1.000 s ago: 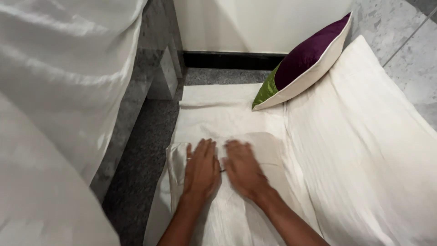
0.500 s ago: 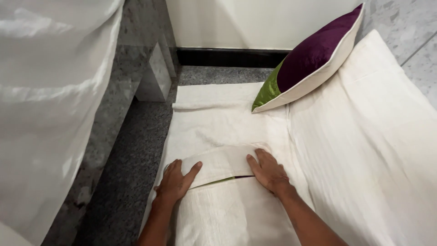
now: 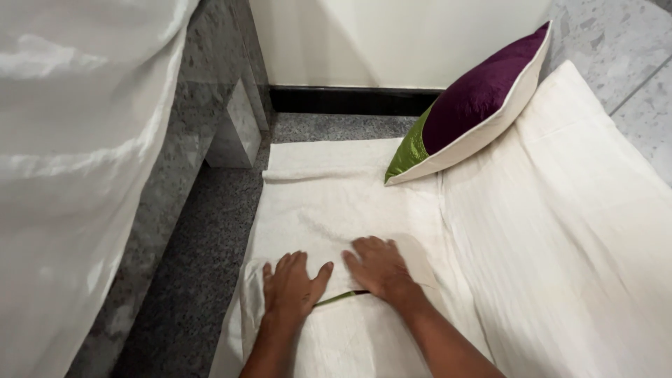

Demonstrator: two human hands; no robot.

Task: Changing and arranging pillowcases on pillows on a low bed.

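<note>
Both hands have slid back together since half a second ago, when they sat wide at the cushion's two corners. Now the left hand [image 3: 292, 288] and right hand [image 3: 379, 267] lie nearly thumb to thumb, fingers spread flat, gripping nothing, pressing down on the cream cushion cover [image 3: 350, 329] that sits at the near end of the cream floor mat [image 3: 560, 252]. A thin green-and-dark slit [image 3: 341, 297] shows between the overlapping flaps (the inner pad peeking through, by the look of it), and the palms sit right over it, seemingly to hold that flap closed and smooth. Up ahead, a purple and green cushion [image 3: 470, 105] leans against the wall, propped at the mat's far end. White drapery [image 3: 70, 175] hangs at left beside the grey stone ledge [image 3: 217, 105].
</note>
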